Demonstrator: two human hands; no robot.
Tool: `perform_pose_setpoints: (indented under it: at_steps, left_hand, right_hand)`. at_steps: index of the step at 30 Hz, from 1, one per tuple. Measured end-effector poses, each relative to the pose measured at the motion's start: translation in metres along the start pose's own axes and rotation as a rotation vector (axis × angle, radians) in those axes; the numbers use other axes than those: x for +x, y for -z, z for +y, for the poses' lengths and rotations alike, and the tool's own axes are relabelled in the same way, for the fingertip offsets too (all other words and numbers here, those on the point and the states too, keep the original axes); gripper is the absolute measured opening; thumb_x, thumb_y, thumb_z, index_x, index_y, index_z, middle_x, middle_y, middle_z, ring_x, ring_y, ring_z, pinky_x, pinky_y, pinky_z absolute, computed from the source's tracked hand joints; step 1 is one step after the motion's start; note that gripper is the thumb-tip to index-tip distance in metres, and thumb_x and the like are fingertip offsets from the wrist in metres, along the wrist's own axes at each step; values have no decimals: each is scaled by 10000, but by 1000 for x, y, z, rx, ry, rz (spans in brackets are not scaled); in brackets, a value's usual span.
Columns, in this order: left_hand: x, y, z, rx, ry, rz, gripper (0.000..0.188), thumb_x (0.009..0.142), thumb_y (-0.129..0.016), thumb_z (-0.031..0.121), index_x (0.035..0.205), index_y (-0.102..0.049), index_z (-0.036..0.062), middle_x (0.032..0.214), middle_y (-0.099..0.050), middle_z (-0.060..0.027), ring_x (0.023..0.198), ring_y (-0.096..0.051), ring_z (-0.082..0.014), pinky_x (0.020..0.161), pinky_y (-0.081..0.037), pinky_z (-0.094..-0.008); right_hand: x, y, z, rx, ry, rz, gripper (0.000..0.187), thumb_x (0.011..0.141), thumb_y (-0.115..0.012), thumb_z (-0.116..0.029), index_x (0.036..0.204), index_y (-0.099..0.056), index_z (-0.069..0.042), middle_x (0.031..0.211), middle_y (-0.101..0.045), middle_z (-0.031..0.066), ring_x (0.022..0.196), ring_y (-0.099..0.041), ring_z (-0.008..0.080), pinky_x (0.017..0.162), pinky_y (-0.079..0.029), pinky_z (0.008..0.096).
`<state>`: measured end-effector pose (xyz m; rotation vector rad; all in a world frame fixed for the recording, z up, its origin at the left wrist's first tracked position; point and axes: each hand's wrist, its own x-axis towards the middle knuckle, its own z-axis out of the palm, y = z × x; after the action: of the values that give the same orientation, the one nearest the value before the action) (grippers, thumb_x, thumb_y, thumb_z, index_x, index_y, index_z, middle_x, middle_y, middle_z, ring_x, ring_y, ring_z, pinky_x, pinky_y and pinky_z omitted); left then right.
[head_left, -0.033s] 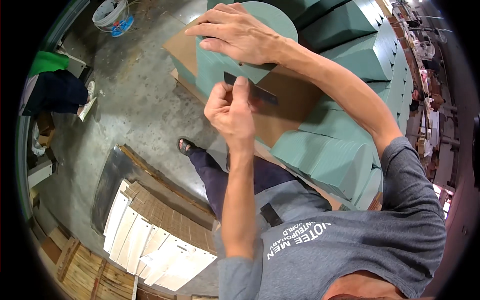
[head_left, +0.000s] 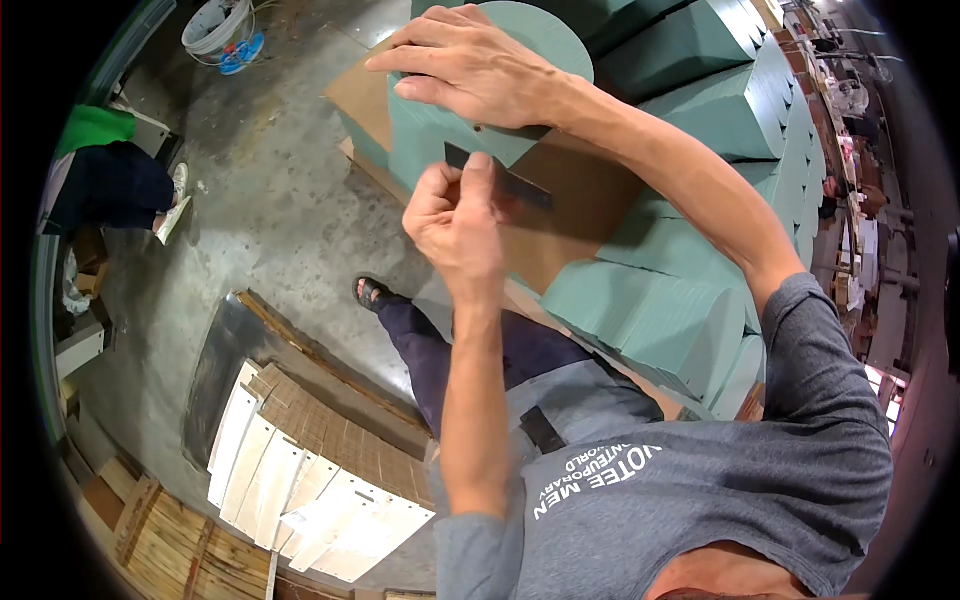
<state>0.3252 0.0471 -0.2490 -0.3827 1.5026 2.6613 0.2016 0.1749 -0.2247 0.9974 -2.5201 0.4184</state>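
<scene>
My left hand pinches a thin, dark, flat strip between thumb and fingers. The strip lies along the near edge of a pale green panel with a rounded end, and I cannot tell whether it touches that edge. My right hand rests palm down on the panel, its fingers spread and pointing left. A small hole shows in the panel just below the right palm. Beneath the panel is a brown board. The left fingertips are partly hidden behind the hand.
Stacks of green panels stand close on the right. White-faced boards lean in a row at lower left. A white bucket sits on the concrete floor at the far left. Another person's legs show at the left edge.
My left hand has shifted slightly left with the dark strip. My right hand and the green panel have moved a hair to the left.
</scene>
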Motion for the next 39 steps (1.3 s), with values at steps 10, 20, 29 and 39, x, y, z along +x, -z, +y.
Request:
perform_pose_setpoints:
  at_steps: [10, 20, 29, 39]
  left_hand:
    - [9, 9, -7, 7, 31, -79, 247, 946, -718, 100, 747, -591, 28, 678, -617, -40, 504, -567, -125, 464, -436, -260]
    - [-24, -12, -16, 22, -148, 119, 314, 980, -700, 147, 739, -535, 33, 605, -598, 3, 527, -505, -36, 492, -381, -210]
    - [-28, -12, -38, 28, -105, 169, 325, 992, -689, 165, 760, -516, 17, 663, -647, -58, 566, -616, -111, 552, -505, -239]
    - [-28, -19, -24, 94, -187, 171, 334, 1003, -674, 186, 765, -508, 23, 722, -695, -101, 593, -661, -135, 566, -502, -246]
  right_hand:
    - [9, 15, -6, 121, 27, -54, 312, 951, -585, -217, 1225, -631, -74, 1134, -614, 112, 1095, -564, 301, 990, -425, 445]
    - [-1, -1, -1, -24, -19, -32, 311, 1008, -554, -352, 1229, -696, -186, 1170, -667, 42, 1173, -592, 251, 1049, -383, 449]
    - [2, 4, 1, 60, 2, -26, 289, 977, -574, -274, 1214, -663, -134, 1133, -641, 69, 1119, -581, 270, 1002, -409, 444]
    - [7, 14, -3, 189, 32, -33, 300, 956, -585, -190, 1230, -622, -70, 1125, -611, 110, 1080, -561, 308, 978, -417, 443]
